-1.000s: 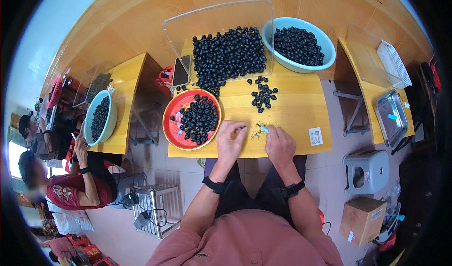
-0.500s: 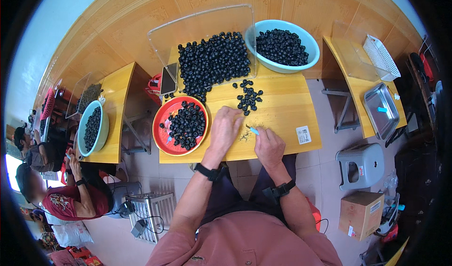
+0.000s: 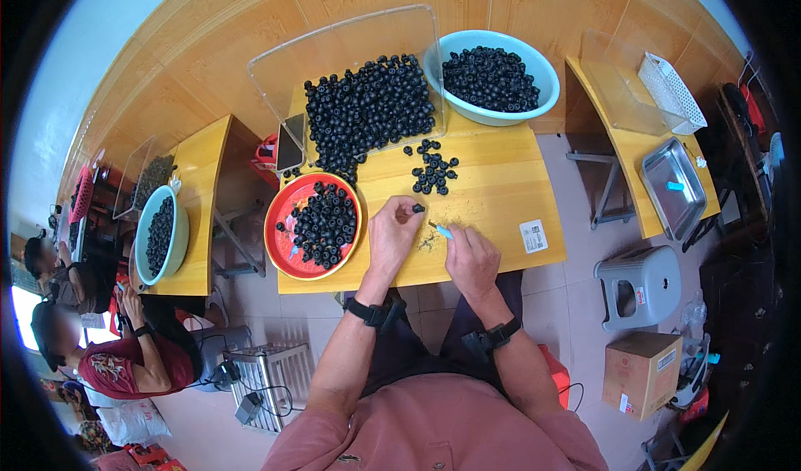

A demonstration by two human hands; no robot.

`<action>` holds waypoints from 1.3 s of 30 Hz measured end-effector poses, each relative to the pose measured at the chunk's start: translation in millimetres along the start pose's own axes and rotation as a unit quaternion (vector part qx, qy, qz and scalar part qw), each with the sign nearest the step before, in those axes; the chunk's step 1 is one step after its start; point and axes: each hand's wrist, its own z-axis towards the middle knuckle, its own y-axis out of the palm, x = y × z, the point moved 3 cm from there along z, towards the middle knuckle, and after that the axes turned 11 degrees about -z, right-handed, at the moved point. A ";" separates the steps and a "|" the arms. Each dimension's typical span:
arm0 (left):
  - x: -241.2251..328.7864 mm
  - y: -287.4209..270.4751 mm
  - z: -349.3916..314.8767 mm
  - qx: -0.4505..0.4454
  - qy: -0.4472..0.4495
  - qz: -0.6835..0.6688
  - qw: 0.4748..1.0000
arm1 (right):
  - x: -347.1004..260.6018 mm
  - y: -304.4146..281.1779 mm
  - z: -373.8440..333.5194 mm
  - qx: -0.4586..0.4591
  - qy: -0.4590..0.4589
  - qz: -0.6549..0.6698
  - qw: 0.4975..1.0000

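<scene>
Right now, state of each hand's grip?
Left hand: closed, holding a round black piece.
Right hand: closed, holding a blue-handled tool.

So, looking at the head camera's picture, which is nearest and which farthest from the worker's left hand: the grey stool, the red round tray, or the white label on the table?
From the left hand:
1. Red round tray, just to its left on the table.
2. White label, right, past the other hand.
3. Grey stool, farther right, on the floor.
</scene>
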 end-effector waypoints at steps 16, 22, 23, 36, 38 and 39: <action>-15.2 7.2 -38.8 0.024 0.061 -0.075 0.995 | -4.7 3.6 1.4 -0.014 -0.046 -0.024 0.999; -15.8 8.5 -39.9 0.006 0.060 -0.076 0.995 | -6.0 1.4 2.6 -0.022 -0.049 -0.029 0.998; -15.4 8.2 -40.0 0.006 0.060 -0.076 0.995 | -6.0 1.7 2.5 -0.025 -0.048 -0.031 0.998; -21.4 11.7 -42.1 0.002 0.004 -0.151 0.989 | -5.1 4.1 2.6 -0.034 -0.047 -0.028 0.998; -22.3 13.2 -42.2 -0.001 -0.003 -0.170 0.985 | -3.3 5.9 2.1 -0.041 -0.043 -0.038 0.997; -25.8 12.0 -42.7 0.010 -0.003 -0.179 0.984 | -4.6 5.3 3.3 -0.041 -0.044 -0.038 0.998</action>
